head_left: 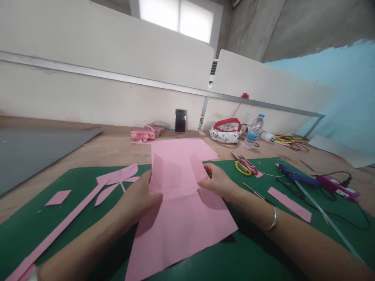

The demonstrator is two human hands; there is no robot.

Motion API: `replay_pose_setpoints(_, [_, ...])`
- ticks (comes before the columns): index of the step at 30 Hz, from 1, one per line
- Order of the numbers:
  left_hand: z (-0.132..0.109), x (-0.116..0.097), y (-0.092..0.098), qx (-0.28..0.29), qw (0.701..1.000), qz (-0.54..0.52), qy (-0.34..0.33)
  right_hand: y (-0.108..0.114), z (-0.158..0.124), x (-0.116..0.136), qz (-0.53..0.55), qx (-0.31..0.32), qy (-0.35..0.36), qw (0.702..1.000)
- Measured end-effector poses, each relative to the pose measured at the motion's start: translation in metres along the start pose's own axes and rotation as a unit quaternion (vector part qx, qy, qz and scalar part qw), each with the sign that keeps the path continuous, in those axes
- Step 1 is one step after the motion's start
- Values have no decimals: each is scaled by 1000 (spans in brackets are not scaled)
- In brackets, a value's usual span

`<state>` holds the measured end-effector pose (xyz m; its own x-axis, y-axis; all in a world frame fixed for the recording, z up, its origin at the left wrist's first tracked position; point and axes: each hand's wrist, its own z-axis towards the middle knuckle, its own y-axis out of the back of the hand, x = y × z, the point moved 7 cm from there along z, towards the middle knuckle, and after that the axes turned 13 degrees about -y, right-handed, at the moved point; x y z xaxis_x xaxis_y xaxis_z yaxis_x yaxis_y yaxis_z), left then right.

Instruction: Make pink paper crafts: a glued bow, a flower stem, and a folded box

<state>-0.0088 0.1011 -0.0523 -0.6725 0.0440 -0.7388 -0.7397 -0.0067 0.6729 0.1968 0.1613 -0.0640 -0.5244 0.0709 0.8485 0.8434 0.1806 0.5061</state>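
Note:
A large creased sheet of pink paper [181, 230] is held up over the green mat [252, 249], its near edge reaching toward me. My left hand [146, 195] grips its left edge, with the thumb on top. On the right edge, my right hand [215, 181] pinches the same sheet between thumb and fingers. More pink paper [184, 146] lies flat behind it. To the left rest a long pink strip [64, 222], cut leaf-shaped pieces [107, 194] and a small pink diamond [58, 198].
Scissors [243, 168], tweezers [254, 191], a pink strip [290, 204] and a blue glue gun [297, 175] with cables lie right. Behind stand a phone [181, 121], a pouch [225, 132] and a water bottle [254, 132]. A grey board [38, 150] is far left.

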Motion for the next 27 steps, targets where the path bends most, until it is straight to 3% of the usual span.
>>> replay_pose_setpoints(6, [4, -1, -5, 25, 999, -3, -46, -4, -14, 10, -32, 39, -3, 999])
replay_pose_setpoints(11, [1, 6, 0, 23, 999, -16, -19, -15, -27, 16, -15, 125, -15, 992])
replay_pose_setpoints(14, [-3, 4, 6, 19, 1000, -19, 1, -14, -27, 13, -22, 130, -7, 991])
replay_pose_setpoints(17, [-6, -1, 8, 40, 999, -16, 1, -8, -25, 20, -132, 79, 100, 983])
replay_pose_setpoints(18, [-7, -2, 7, 49, 999, -14, -8, -8, -27, 25, -211, 43, 164, 963])
replay_pose_setpoints(21, [-4, -1, 8, 58, 997, 13, -54, -14, -36, 37, -402, -47, 306, 861])
replay_pose_setpoints(27, [0, -1, 12, 82, 984, 69, -142, -33, -78, 55, -408, -17, 458, 789])
